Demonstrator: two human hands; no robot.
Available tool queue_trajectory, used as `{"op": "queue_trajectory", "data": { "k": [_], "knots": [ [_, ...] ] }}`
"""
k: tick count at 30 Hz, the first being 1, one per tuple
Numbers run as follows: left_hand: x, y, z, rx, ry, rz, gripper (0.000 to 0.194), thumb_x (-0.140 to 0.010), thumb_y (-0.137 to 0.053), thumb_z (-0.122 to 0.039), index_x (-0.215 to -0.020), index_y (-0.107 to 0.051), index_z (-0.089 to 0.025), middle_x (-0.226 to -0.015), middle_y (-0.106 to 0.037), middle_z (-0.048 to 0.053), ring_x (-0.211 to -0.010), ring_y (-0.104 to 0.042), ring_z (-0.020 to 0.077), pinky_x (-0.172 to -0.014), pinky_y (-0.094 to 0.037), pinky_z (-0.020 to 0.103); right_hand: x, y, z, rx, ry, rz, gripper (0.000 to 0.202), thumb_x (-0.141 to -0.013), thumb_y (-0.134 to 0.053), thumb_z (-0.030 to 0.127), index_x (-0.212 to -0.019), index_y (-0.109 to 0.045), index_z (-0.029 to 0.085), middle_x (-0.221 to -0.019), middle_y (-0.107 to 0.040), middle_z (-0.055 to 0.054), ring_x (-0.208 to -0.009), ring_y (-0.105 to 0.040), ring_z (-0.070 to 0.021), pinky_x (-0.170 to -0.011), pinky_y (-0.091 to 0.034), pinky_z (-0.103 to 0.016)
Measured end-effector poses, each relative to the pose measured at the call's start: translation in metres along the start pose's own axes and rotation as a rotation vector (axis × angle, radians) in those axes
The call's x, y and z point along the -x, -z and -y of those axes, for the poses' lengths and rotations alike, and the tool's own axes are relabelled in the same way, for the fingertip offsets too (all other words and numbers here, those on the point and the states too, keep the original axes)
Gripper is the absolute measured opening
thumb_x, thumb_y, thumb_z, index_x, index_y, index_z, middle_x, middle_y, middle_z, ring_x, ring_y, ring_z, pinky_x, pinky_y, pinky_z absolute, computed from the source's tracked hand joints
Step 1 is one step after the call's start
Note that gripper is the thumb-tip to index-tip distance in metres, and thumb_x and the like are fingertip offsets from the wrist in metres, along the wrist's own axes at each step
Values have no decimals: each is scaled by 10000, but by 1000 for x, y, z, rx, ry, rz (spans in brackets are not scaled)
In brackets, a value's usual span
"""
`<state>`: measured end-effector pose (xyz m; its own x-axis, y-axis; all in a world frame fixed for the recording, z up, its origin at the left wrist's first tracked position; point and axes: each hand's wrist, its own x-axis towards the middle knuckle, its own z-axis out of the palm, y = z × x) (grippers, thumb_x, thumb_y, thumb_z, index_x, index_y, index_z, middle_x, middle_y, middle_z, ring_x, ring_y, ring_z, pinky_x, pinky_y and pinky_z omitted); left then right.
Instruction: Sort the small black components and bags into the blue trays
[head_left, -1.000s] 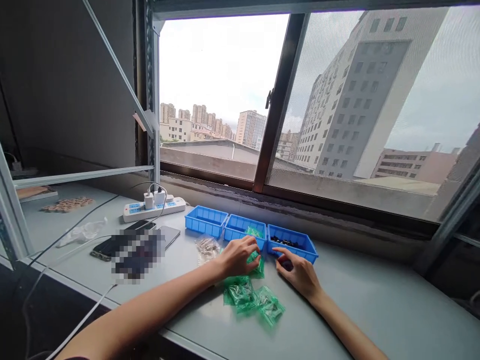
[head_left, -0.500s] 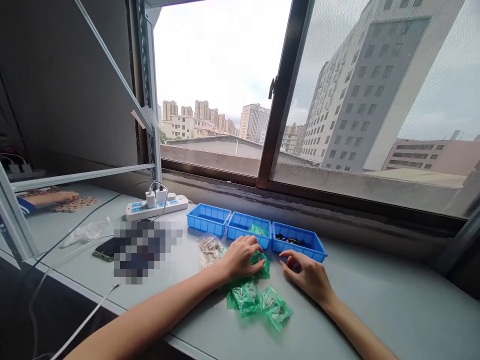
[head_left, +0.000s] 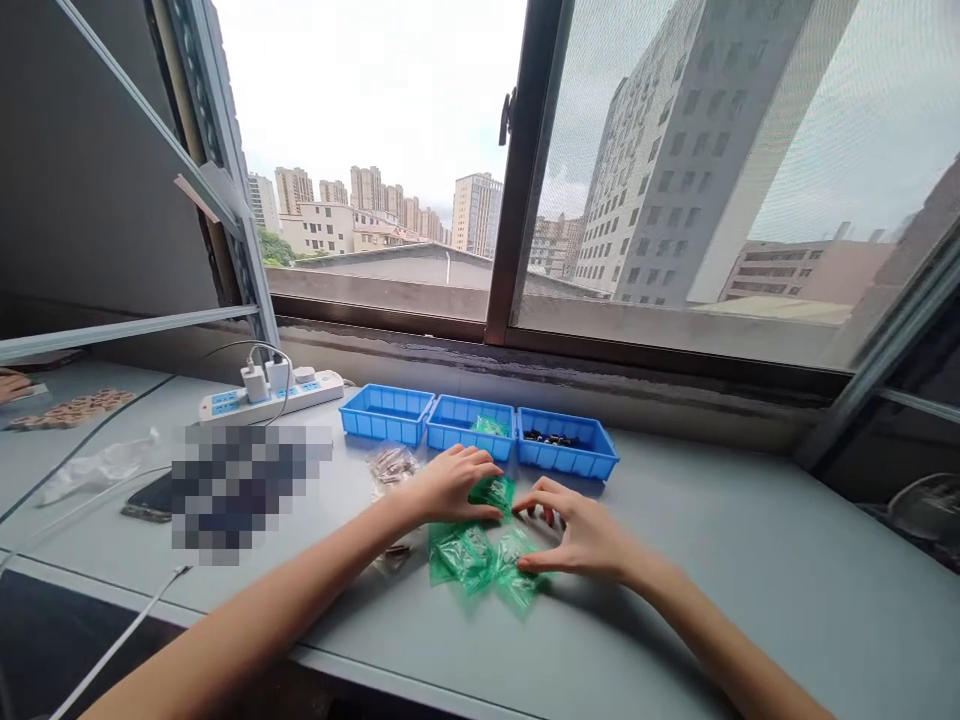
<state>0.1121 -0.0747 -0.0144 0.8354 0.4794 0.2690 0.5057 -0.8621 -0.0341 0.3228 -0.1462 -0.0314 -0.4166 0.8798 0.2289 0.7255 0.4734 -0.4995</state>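
My left hand (head_left: 459,487) is curved over a green plastic packet (head_left: 495,492), its thumb and fingers apart on either side of it. Just to the right, my right hand (head_left: 581,532) has thumb and index finger spread. Its thumb touches another green packet (head_left: 516,578) lying flat on the table. A further green packet (head_left: 466,557), with small metallic-looking pieces inside, lies in front of my left hand. Beside my left wrist is a clear bag (head_left: 391,468) of brownish pieces, partly hidden by the forearm.
Behind my hands stand three blue bins: the left bin (head_left: 384,430), the middle bin (head_left: 450,440) with a green packet inside, and the right bin (head_left: 577,462) holding dark parts. A power strip (head_left: 315,390), phone (head_left: 148,500) and cables lie left. Another person's hand (head_left: 13,384) shows far left.
My right hand has moved in toward the green packets and its thumb has come onto one. My left hand stays over its packet. The view has shifted right.
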Motion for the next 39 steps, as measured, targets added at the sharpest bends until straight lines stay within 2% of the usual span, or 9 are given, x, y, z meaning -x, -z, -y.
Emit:
{"op": "queue_trajectory", "data": {
  "k": [4, 9, 16, 21, 25, 30, 34, 37, 39],
  "knots": [
    [-1, -2, 0, -22, -20, -15, 457, -735, -686, -477, -1055, -605, -160, -996, -635, 53, -868, -589, 205, -803, -424, 313, -1, -3, 2, -115, 2, 38, 295, -638, -739, 373, -874, -649, 220, -826, -607, -8, -695, -537, -140, -593, -433, -240],
    [-1, -2, -1, -32, -29, -23, 457, -744, -662, -509, -1040, -611, -165, -936, -626, 49, -828, -583, 200, -787, -418, 317, 0, -5, 7, -366, -21, 45, 301, -659, -710, 310, -910, -573, 218, -736, -578, 24, -649, -507, -113, -539, -412, -217],
    [-1, -4, 5, 61, -15, -7, 410, -815, -592, -476, -1109, -581, -190, -1030, -619, 48, -867, -594, 186, -783, -404, 300, -3, -5, 0, -630, -139, -14, 477, -666, -703, 433, -1071, -591, 208, -774, -563, 8, -557, -500, -82, -428, -422, -191],
    [-1, 5, 2, 87, -13, -52, 325, -931, -402, -403, -985, -633, -181, -991, -616, 47, -838, -569, 176, -811, -395, 326, -8, -4, 1, -779, -267, -215, 503, -636, -687, 556, -960, -602, 181, -870, -640, -50, -599, -612, -133, -402, -448, -203],
    [-1, 12, -7, 102, -2, -165, 487, -978, -196, -319, -815, -629, -166, -901, -601, 41, -755, -532, 154, -793, -405, 323, -9, -9, 6, -759, -289, -350, 497, -628, -679, 593, -898, -577, 189, -868, -654, -56, -539, -626, -143, -364, -439, -212],
    [-2, 7, -14, 63, -99, -275, 302, -942, -383, -390, -939, -586, -167, -953, -603, 50, -815, -551, 155, -799, -434, 301, -6, -15, 11, -674, -227, -382, 450, -649, -676, 588, -851, -546, 207, -784, -637, -29, -654, -657, -191, -384, -452, -210],
    [-1, 4, -17, 5, -219, -335, 216, -945, -401, -307, -934, -560, -161, -894, -599, 42, -765, -546, 133, -725, -443, 252, -3, -12, 11, -441, -80, -429, 319, -732, -639, 512, -789, -572, 205, -746, -623, -26, -621, -613, -152, -398, -423, -199],
    [0, 6, -21, -58, -266, -354, 165, -934, -397, -215, -887, -545, -156, -869, -589, 37, -743, -539, 127, -693, -446, 234, -1, -8, 9, -192, 100, -487, 187, -825, -550, 361, -729, -592, 207, -773, -622, -30, -627, -594, -125, -425, -426, -188],
    [1, 7, -25, -104, -296, -364, 157, -915, -389, -160, -865, -538, -158, -871, -585, 39, -739, -538, 127, -688, -453, 233, 0, -7, 8, -54, 193, -521, 206, -853, -483, 255, -688, -599, 212, -773, -618, -29, -657, -596, -122, -470, -448, -190]
  ]
}}
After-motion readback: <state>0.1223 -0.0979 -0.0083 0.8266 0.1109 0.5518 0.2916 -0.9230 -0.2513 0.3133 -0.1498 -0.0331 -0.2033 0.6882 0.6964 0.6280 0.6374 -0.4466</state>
